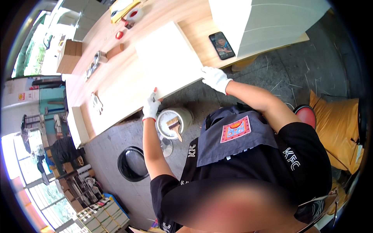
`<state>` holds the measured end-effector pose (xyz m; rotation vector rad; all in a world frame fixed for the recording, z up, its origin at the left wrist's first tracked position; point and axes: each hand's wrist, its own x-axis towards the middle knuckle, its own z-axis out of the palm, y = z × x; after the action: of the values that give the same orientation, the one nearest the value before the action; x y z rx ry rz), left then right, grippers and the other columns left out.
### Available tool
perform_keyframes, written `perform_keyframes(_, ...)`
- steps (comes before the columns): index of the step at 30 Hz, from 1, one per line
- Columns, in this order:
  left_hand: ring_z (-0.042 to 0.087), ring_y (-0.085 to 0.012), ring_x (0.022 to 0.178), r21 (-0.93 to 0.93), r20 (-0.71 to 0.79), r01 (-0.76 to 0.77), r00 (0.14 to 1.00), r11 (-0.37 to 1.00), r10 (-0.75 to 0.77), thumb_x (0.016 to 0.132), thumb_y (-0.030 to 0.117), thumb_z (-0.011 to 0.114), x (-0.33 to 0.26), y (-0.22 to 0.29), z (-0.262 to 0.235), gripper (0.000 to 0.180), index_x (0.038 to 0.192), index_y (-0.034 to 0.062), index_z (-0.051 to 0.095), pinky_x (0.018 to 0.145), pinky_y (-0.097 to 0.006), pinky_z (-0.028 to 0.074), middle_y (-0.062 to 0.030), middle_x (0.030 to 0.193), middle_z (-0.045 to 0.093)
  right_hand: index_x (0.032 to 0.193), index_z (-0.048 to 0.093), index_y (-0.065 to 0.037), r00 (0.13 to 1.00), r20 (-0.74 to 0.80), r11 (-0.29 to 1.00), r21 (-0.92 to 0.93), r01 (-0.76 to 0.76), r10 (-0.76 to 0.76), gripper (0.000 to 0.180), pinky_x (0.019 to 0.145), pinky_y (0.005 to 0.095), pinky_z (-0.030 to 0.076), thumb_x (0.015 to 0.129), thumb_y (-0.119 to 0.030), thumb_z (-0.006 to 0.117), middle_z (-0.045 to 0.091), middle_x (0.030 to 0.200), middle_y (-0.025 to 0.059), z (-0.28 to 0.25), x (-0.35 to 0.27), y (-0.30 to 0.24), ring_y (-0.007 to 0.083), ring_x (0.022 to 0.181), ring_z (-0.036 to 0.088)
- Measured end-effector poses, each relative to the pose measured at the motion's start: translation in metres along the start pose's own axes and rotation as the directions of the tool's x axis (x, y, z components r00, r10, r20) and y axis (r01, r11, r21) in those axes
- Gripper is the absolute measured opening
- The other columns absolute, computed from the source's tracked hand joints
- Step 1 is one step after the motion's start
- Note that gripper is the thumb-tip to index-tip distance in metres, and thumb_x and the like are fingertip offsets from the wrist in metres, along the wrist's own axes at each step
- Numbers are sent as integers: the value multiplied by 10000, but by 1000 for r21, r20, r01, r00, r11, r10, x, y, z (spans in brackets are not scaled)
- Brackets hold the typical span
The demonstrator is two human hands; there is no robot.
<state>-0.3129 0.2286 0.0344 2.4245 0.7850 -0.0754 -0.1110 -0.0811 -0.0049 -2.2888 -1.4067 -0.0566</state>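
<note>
A large white sheet (167, 50), washed out by glare, lies flat on the light wooden table (112, 81). At its near right corner is my right hand (216, 80), in a white glove with a red cuff, its fingers closed on the edge. My left hand (150, 106), gloved the same way, rests at the table's near edge. Its fingers are closed around a small thing whose red-orange tip (155, 89) sticks out; its kind is hidden. Just below that hand stands a white bucket (190, 116) with a wide brush (173, 124) lying across its top.
A phone (222, 45) lies right of the sheet, beside a tall white stack (268, 27). Farther off are a tape roll (134, 14), a tape dispenser (93, 66), a glove (96, 103) and a cardboard box (70, 56). A black bin (133, 164) stands on the floor.
</note>
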Motion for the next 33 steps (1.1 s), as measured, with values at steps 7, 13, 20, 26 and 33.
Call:
perform_keyframes(7,575,-202,622,222,40,-21,999,975,12,779,192,763,1,34,-17,646,1399,169,580,662,-348,484,-93,687,614,1446,445,-126,999,-32,986,-163,-18,13,582,747,366,532,868,-105,513,553,998,86,6,-8,0,231,862,610)
perform_keyframes(13,710,-234,878,296,132,-42,991,954,3,819,215,677,9,16,-15,635,1435,187,527,789,-366,517,-107,873,733,1508,355,-118,988,-151,959,-283,-4,-41,666,701,350,506,864,-107,522,536,1111,105,18,-28,0,203,827,596)
perform_keyframes(20,625,-353,1094,600,117,-31,992,799,-49,807,472,732,12,59,-23,698,1429,235,525,897,-457,501,-164,1154,670,1482,396,-129,996,86,997,65,-31,25,684,890,417,505,852,-196,652,516,1376,121,-18,-74,6,293,1059,597)
perform_keyframes(26,602,-303,1096,93,-92,-210,972,973,218,883,325,720,16,158,16,653,1465,160,476,937,-426,499,-163,1284,596,1339,550,-143,920,225,923,144,-357,321,475,1015,428,456,880,-238,628,561,1330,101,-42,-172,58,317,1198,551)
perform_keyframes(33,605,-357,1101,-432,118,-162,965,887,234,858,333,713,94,231,171,801,1498,38,331,942,-454,483,-224,1256,573,1305,583,-145,799,158,759,249,-601,581,401,992,437,465,924,-271,597,604,1265,118,-61,-231,94,345,1194,558)
